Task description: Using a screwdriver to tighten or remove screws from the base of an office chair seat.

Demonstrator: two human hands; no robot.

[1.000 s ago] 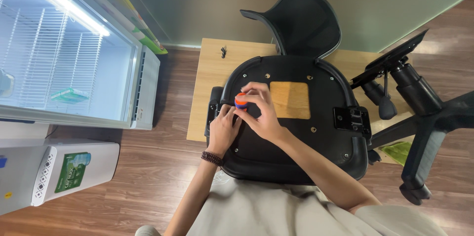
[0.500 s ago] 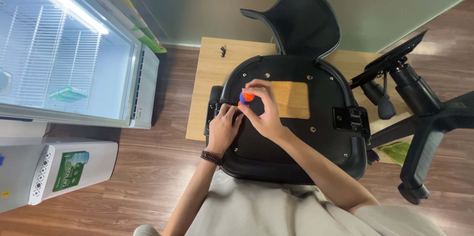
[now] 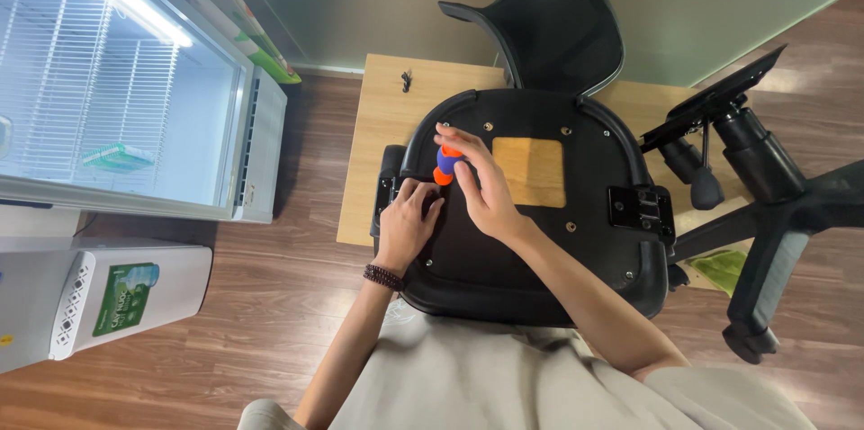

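A glass-fronted cooler with white wire shelves fills the left side, lit from inside, and a white appliance with a green label stands on the wooden floor below it. A low wooden table sits at the centre and carries an upturned black office chair seat, its underside facing up, with a mesh backrest rising behind it. A bare square of wood shows in the middle of the seat's underside, and a black bracket is fixed near its right edge. To the right, the chair's wheeled base lies tipped on its side, with the gas column and mounting plate pointing toward the table.

The right hand is over the left part of the seat's underside, with its fingers curled loosely around the top of a small screwdriver with an orange and blue handle, held upright against the seat. The left hand, with a dark bead bracelet at the wrist, rests flat on the seat's left edge just beside the screwdriver's lower end; its fingers are bent down onto the surface, and I cannot tell whether they pinch anything.
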